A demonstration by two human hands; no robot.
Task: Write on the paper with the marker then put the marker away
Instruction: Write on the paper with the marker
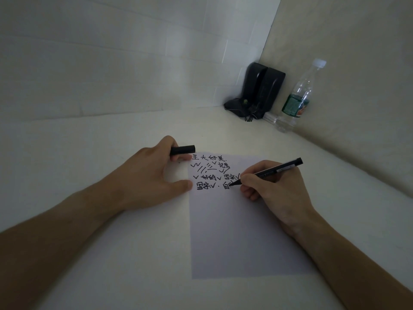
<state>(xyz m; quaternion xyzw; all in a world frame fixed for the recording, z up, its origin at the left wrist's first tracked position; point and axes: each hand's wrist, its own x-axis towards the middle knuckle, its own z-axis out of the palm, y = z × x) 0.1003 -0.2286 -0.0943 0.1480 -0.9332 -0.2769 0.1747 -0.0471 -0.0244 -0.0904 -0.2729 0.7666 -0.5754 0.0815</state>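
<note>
A white sheet of paper (237, 231) lies on the pale table, with several lines of black handwriting across its top part. My right hand (274, 189) grips a black marker (272, 172), whose tip touches the paper at the end of the fourth line. My left hand (156, 173) rests at the paper's upper left edge, thumb pressing on the sheet. Its fingers hold the black marker cap (183, 149) just above the paper's top corner.
In the far corner stand two black speakers (261, 90) with a tangle of cable at their base. A clear plastic water bottle (297, 99) with a green label stands by the right wall. Walls close off the table at the back and right.
</note>
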